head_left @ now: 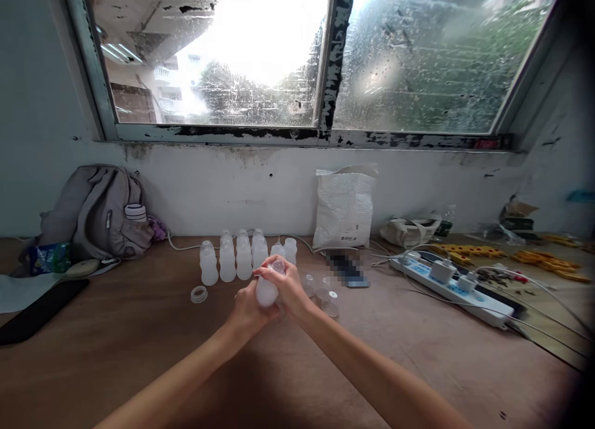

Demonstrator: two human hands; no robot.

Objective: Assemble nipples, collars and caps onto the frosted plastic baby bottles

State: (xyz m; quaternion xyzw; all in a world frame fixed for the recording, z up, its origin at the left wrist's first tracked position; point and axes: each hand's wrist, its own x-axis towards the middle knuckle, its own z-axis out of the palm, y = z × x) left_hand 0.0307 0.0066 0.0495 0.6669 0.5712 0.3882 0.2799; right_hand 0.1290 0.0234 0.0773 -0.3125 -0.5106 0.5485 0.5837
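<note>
A translucent white baby bottle [266, 294] is held between both hands above the table. My left hand [251, 308] wraps around the body from the left side. My right hand [289, 286] closes over the top, around the clear nipple [277, 266]. Behind my hands stands a row of several similar bottles [243, 255], upright, with clear tops. A bottle [290, 250] at the row's right end appears to have no domed top. To the left lies a loose clear ring [199, 294]. Several clear nipple and cap pieces [330, 305] lie just right of my right hand.
A white bubble mailer [344, 209] leans on the wall, with a partly blurred phone [348, 271] before it. To the right lies a power strip [455, 289] with plugs and cables. At left are a grey backpack [100, 212] and a black flat object [44, 311].
</note>
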